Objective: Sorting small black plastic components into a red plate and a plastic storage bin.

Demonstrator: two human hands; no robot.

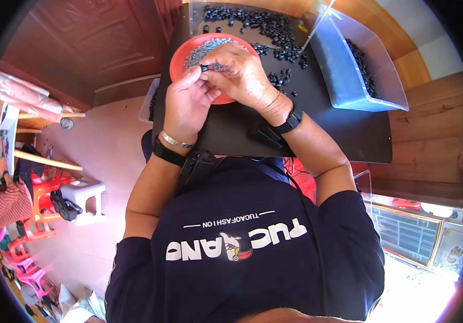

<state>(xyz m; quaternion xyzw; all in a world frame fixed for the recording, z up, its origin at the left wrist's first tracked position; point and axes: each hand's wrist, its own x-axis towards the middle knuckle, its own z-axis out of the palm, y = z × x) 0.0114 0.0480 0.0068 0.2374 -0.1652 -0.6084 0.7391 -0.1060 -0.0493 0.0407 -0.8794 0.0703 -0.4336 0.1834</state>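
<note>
Over a round red dish (176, 60), my two hands meet at their fingertips. My left hand (185, 107) pinches a small black part (204, 68) between thumb and fingers. From the other side, my right hand (245, 78) closes its thumb and forefinger against that same part; its curled fingers hide whether a tiny piece is in them too. Many small silvery metal pieces (195, 56) lie in the dish, too fine to name. Loose black parts (280, 29) like the held one are heaped across the table's far side, and a few sit to the right of the dish.
A dark table (328, 137) carries all this. On its right stands a translucent plastic bin (344, 99) with black parts inside; another bin (148, 102) shows at the left edge. Farther left are red stools (43, 204), a grey stool (88, 191) and another person (8, 202) in a striped top.
</note>
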